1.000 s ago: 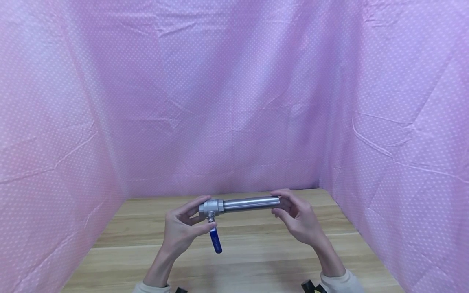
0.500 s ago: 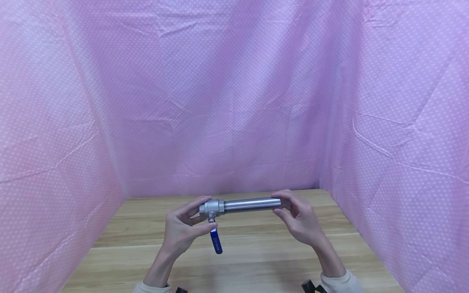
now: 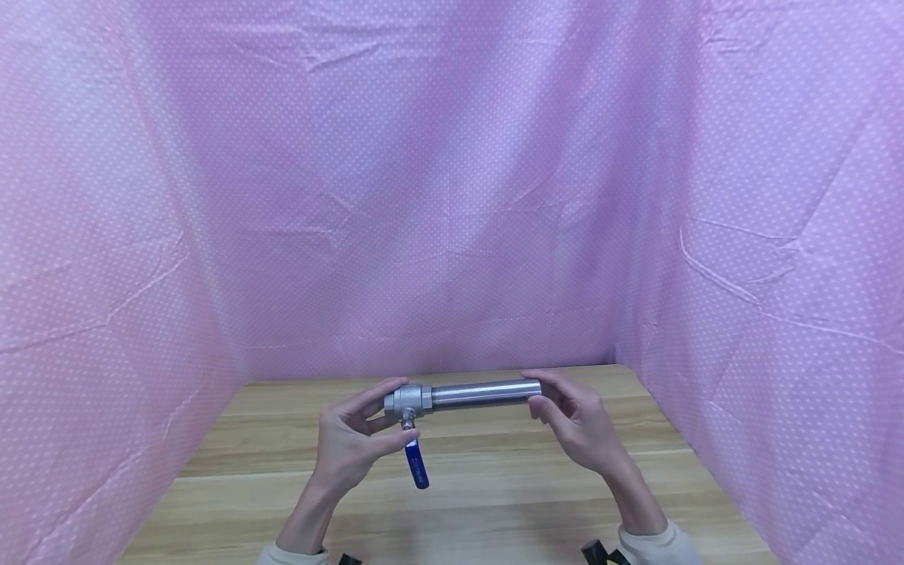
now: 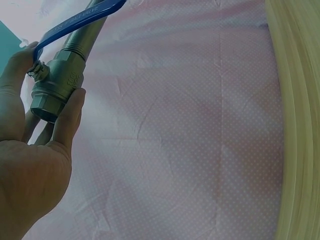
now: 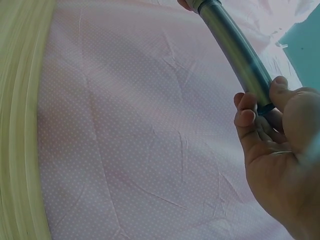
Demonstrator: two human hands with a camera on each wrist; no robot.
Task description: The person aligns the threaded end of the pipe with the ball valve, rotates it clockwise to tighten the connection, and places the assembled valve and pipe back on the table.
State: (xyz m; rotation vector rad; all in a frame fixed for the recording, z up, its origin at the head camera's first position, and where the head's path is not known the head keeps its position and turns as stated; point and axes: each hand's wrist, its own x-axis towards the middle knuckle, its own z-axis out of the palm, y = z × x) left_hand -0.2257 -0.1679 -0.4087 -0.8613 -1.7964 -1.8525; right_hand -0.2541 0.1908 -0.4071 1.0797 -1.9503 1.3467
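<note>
A silver ball valve with a blue lever handle is joined to a straight steel pipe. My left hand grips the valve body, its thumb by the base of the lever, which points down toward me. In the left wrist view the valve's open hexagonal end faces the palm, and threads show where the pipe enters the other end. At the pipe's free end, my right hand pinches it between thumb and fingers. Valve and pipe are held almost level above the wooden table.
The wooden table lies below both hands. Pink dotted cloth hangs behind it and along both sides. Small black pieces show near the cuffs at the bottom edge.
My right thumb and fingers have shifted slightly around the pipe's end. The valve and pipe have moved barely to the right; my left hand keeps its grip.
</note>
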